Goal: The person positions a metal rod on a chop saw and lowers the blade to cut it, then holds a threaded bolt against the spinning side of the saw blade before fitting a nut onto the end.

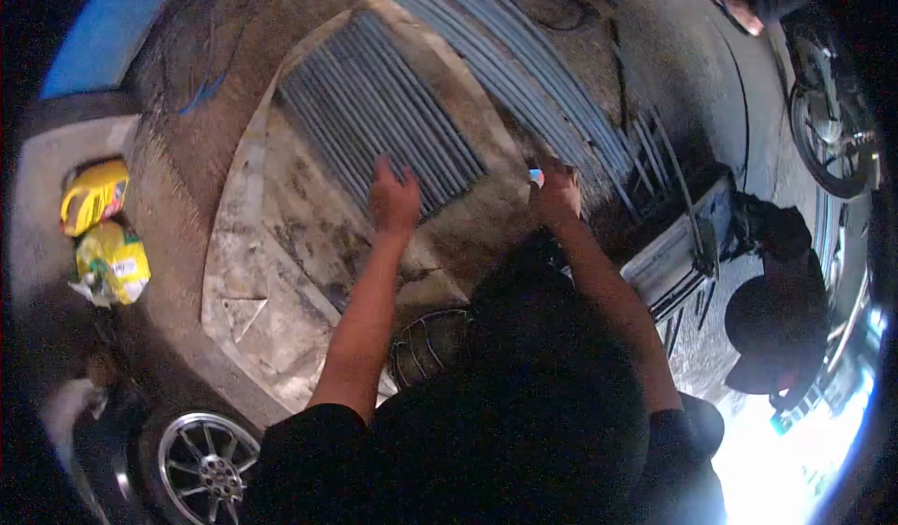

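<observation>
A row of grey metal rods (365, 95) lies side by side on a stained, light-coloured sheet (243, 263). Over the near end of the rods is my left hand (395, 200), its fingers apart and nothing in it; the fingers are slightly blurred. Beyond the sheet's right side, my right hand (559, 194) is closed around a small object (536, 176). A white, blue and reddish end of that object pokes out on the left, but I cannot tell its kind. Just past this hand runs a bundle of long blue-grey pipes (524, 76).
To the left stand a yellow jug (95, 195) and a yellow-green bag (114, 261). A spoked wheel (210, 469) is at the lower left. On the right are a metal frame (669, 254), a person in dark clothing (781, 310) and a motorcycle wheel (831, 142).
</observation>
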